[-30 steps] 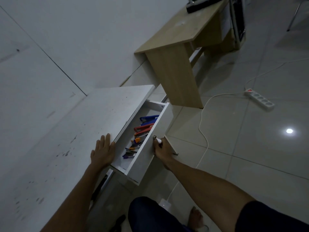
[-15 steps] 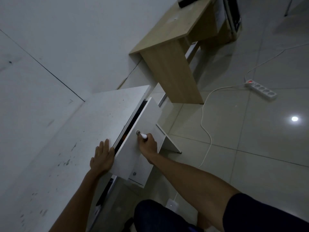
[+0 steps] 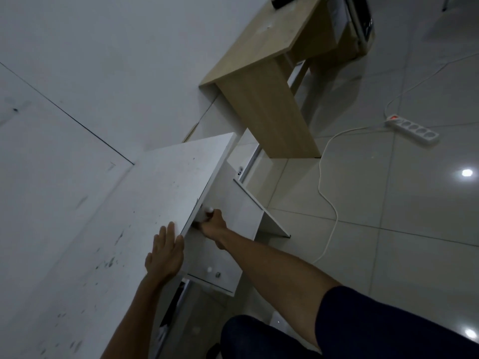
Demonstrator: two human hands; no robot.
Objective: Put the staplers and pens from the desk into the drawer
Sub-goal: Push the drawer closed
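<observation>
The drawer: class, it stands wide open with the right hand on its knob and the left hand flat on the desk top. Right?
Not quite. The head view shows the drawer pushed shut; the right hand is on its knob, the left hand flat on the desk top.

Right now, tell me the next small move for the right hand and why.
Probably let go of the knob and draw the right hand back. The drawer looks pushed in under the desk top, with only a dark sliver at the edge, and no staplers or pens show on the desk. The left hand lies flat on the top.
</observation>
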